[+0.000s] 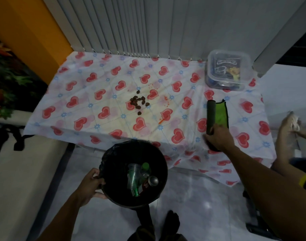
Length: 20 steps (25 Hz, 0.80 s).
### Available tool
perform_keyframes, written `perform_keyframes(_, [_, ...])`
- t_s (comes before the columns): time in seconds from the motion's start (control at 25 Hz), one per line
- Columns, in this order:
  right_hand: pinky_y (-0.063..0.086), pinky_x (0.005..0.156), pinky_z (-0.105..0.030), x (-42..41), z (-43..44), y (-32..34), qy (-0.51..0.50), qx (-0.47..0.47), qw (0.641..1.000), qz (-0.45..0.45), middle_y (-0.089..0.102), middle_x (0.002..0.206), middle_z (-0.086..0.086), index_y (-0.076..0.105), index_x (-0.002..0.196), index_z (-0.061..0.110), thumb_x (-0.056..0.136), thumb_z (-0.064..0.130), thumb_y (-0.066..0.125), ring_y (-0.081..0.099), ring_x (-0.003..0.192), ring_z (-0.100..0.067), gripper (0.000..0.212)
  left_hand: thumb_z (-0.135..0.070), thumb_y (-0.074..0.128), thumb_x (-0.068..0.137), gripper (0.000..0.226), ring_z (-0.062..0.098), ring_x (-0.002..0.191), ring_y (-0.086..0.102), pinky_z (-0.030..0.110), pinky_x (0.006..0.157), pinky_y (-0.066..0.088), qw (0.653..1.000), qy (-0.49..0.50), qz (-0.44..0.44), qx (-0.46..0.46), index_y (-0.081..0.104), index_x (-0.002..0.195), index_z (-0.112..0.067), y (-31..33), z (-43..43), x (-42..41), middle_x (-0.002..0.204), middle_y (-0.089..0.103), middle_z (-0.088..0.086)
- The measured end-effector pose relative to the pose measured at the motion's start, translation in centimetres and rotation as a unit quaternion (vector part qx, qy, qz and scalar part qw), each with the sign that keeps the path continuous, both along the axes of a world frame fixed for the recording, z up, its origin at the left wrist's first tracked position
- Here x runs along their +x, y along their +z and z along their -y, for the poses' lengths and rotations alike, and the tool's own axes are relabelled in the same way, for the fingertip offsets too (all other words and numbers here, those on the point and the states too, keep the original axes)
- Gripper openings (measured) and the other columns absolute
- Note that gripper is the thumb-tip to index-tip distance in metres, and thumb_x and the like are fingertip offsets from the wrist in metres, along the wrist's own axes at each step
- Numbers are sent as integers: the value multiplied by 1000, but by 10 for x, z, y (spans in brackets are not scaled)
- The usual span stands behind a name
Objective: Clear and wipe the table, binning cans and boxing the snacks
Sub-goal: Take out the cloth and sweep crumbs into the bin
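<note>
A table under a white cloth with red hearts (82, 94) fills the middle. Small brown crumbs (137, 102) and orange stains lie near its centre. A green and grey folded cloth (217, 115) rests at the right; my right hand (220, 139) lies on its near end, gripping it. Below the table's front edge is a black bin (159, 159) holding a can, a plastic cup and a green-capped bottle. My left hand (92, 184) grips the bin's left rim. A lidded clear plastic box (226, 70) with snack packets stands at the back right.
Vertical blinds hang behind the table and an orange wall stands at the left. Another person's foot (286, 134) shows at the right edge. A pale sofa or bench (18, 171) runs along the left. My own feet are on the tiled floor below.
</note>
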State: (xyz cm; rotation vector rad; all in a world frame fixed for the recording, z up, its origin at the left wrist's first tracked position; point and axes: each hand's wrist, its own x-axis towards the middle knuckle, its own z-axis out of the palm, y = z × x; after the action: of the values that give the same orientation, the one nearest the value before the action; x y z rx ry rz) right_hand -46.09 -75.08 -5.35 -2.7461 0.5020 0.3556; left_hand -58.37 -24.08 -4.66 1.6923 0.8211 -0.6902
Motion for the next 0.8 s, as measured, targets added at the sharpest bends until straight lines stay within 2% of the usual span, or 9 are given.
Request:
perform_keyframes(0.08, [57, 64, -39, 1, -6, -3, -26, 38, 999, 23, 67, 79, -14, 63, 80, 6, 94, 46, 63, 66, 71, -29, 42, 13, 53, 89, 24, 45, 88, 68, 50, 58, 60, 1000, -2, -1, 1, 44, 110, 7, 0, -2, 0, 102, 63, 29])
perform_keyframes(0.16, [49, 64, -37, 2, -8, -4, -65, 69, 995, 38, 63, 85, -14, 58, 95, 2, 94, 26, 67, 62, 77, -30, 26, 13, 52, 88, 23, 44, 88, 67, 50, 57, 60, 1000, 0, 0, 2, 43, 108, 7, -1, -3, 1, 101, 61, 28])
perform_keyframes(0.28, [53, 72, -43, 3, -7, 1, -105, 105, 988, 33, 59, 94, -14, 52, 111, 1, 83, 11, 76, 58, 86, -31, 39, 13, 52, 89, 18, 44, 87, 67, 50, 58, 60, 1000, 0, 2, -1, 44, 101, 3, -1, -3, 1, 99, 62, 27])
perform_keyframes(0.36, [55, 70, -41, 5, -8, 4, -61, 45, 996, 43, 63, 93, -16, 61, 103, 3, 78, 13, 77, 63, 86, -34, 31, 13, 52, 89, 20, 43, 84, 67, 50, 57, 60, 1000, -1, 7, -6, 46, 97, -4, -1, -3, 1, 96, 62, 26])
perform_keyframes(0.44, [55, 70, -40, 4, -13, 4, 20, -6, 999, 34, 60, 96, -13, 61, 93, 12, 74, 22, 78, 60, 85, -33, 27, 13, 52, 90, 20, 43, 84, 67, 48, 56, 60, 1000, -3, 8, -9, 47, 98, -5, 0, -3, 0, 96, 62, 26])
perform_keyframes(0.52, [51, 65, -36, 1, -22, 4, 56, 7, 998, 21, 56, 91, -5, 55, 83, 18, 79, 38, 77, 57, 79, -26, 31, 14, 52, 90, 21, 43, 84, 67, 48, 55, 59, 1000, -2, 11, -11, 47, 98, -4, -1, -3, 1, 95, 62, 26])
perform_keyframes(0.64, [38, 53, -30, -2, -34, 0, 25, 81, 994, 74, 55, 64, -2, 52, 70, 15, 95, 48, 59, 54, 58, -21, 42, 14, 51, 90, 22, 42, 83, 66, 48, 54, 59, 1000, -3, 13, -12, 46, 96, -6, -1, -4, 2, 95, 60, 25])
perform_keyframes(0.72, [36, 52, -29, -2, -40, 0, 21, 108, 986, 122, 58, 66, -2, 56, 77, 14, 98, 41, 59, 54, 60, -19, 35, 15, 51, 90, 22, 42, 83, 66, 48, 54, 59, 1000, -4, 11, -14, 46, 97, -6, -2, -5, 3, 96, 60, 25])
perform_keyframes(0.8, [46, 58, -31, 3, -40, -1, 0, 123, 983, 136, 63, 79, -3, 60, 98, 13, 97, 33, 62, 58, 69, -19, 20, 15, 51, 90, 22, 44, 85, 66, 51, 56, 59, 1000, -2, 7, -17, 47, 97, -6, -4, -6, 4, 98, 61, 26])
